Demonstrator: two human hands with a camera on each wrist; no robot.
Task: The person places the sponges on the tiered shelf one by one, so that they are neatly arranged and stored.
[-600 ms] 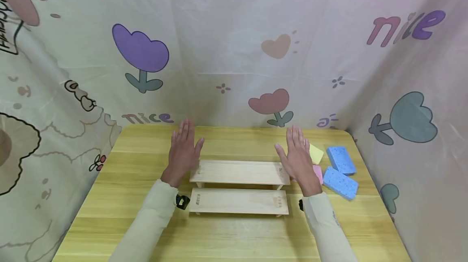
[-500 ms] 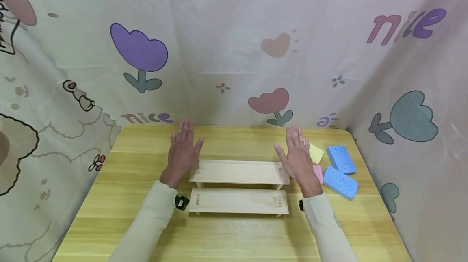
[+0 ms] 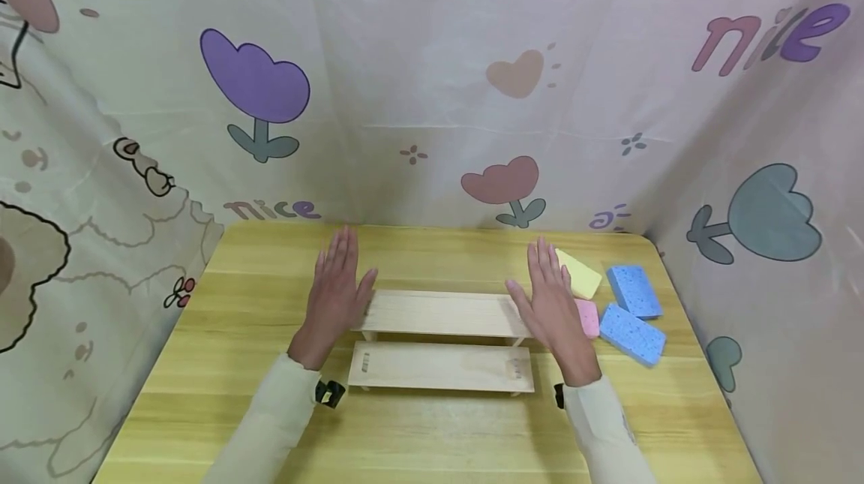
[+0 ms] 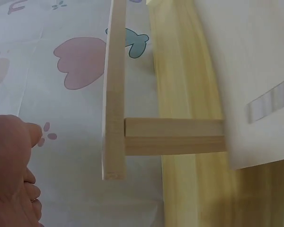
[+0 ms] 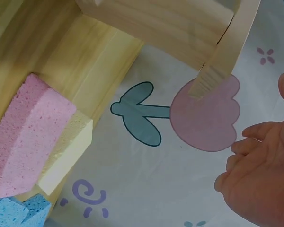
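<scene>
A pale two-tier wooden rack stands in the middle of the table, its upper board (image 3: 442, 313) behind its lower board (image 3: 439, 365). My left hand (image 3: 334, 293) is held palm down beside the upper board's left end, fingers straight and thumb out toward the board. At the right end my right hand (image 3: 555, 304) mirrors it, overlapping the board's corner in the head view. Both hands hold nothing. In the left wrist view a gap separates the left hand (image 4: 12, 170) from the rack's end (image 4: 114, 146); the right hand (image 5: 260, 175) is likewise apart from the rack (image 5: 227, 52).
Right of my right hand lie a yellow sponge (image 3: 578, 274), a pink sponge (image 3: 589, 317) and two blue sponges (image 3: 632, 334), one blue sponge (image 3: 634, 291) farther back. The wooden table (image 3: 270, 424) ends at a patterned cloth (image 3: 405, 79) behind and at both sides.
Both hands have drawn back slightly toward me, baring more of the yellow sponge. The head view has shifted a little. Rack and sponges stay put.
</scene>
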